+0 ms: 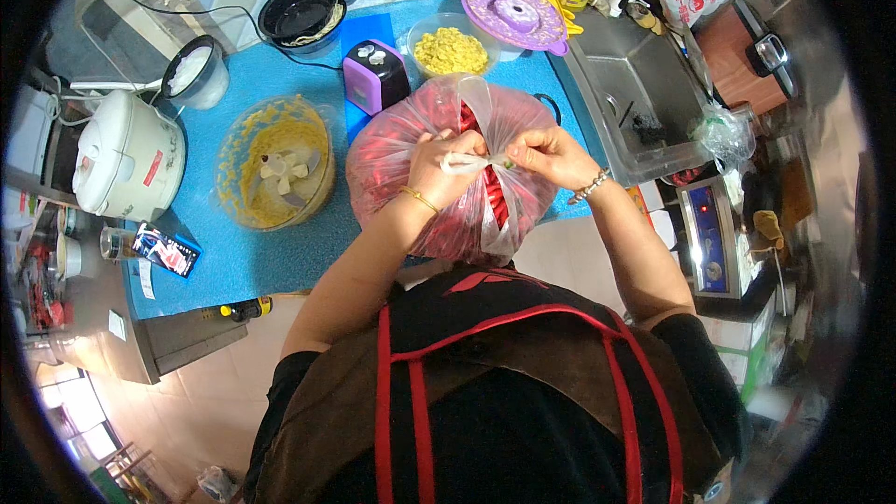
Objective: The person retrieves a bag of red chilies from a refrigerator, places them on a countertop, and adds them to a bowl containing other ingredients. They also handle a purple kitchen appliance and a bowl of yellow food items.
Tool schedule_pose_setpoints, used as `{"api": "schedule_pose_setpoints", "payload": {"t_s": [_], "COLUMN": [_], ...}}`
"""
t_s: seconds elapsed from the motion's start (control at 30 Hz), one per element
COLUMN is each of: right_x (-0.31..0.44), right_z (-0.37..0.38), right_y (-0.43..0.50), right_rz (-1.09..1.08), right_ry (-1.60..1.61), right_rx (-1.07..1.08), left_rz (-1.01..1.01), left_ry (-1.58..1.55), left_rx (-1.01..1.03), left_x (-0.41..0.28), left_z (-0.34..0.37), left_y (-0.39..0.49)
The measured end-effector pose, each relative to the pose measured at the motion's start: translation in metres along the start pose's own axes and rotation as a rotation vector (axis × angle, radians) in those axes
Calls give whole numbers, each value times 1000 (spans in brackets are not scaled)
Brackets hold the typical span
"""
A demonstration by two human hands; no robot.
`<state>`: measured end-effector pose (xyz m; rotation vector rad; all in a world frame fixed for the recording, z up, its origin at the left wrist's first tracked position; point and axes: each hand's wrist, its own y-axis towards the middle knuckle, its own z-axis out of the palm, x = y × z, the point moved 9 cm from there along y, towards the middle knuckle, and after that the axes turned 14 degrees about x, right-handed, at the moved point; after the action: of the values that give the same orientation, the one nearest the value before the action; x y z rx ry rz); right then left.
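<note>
Before me at the counter's front edge sits a large translucent plastic bag (392,147), bulging with red chili peppers (495,199). Its gathered top forms a knot with a loop (464,163). My left hand (444,164) pinches the bag's plastic at the left of this knot, fingers curled. From the right, my right hand (553,157) grips the knot between thumb and forefinger. Peppers show through gaps above and below the knot. Just behind the bag stand a clear bowl of yellow minced food (450,51) and a purple-and-black motor unit (376,77).
Left lie a chopper bowl (234,185) with blades and yellow residue, a rice cooker (129,157) and a phone (166,249). A purple lid (518,10) lies at the back. Right are a steel sink (640,91) and a digital scale (710,234). A black cord crosses the back left.
</note>
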<state>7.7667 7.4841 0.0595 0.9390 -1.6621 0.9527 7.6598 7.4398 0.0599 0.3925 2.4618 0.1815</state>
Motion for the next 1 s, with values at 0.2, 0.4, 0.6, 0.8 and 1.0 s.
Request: {"api": "schedule_pose_setpoints", "payload": {"t_s": [0.2, 0.4, 0.6, 0.8, 1.0], "right_x": [-18, 24, 63, 74, 32], "right_z": [29, 28, 8, -20, 17], "right_y": [-7, -31, -69, -41, 12], "right_rz": [139, 117, 80, 32, 253], "right_ry": [-35, -9, -198, 38, -834], "right_rx": [-1, -182, -203, -302, -169], "left_rz": [-12, 8, 78, 161, 337], "left_ry": [20, 20, 6, -93, 131], "left_rx": [-117, -126, -159, -35, 59], "left_x": [-3, 8, 3, -7, -31], "left_z": [-7, 0, -15, -67, -110], "left_y": [-9, -13, -16, -33, -63]}}
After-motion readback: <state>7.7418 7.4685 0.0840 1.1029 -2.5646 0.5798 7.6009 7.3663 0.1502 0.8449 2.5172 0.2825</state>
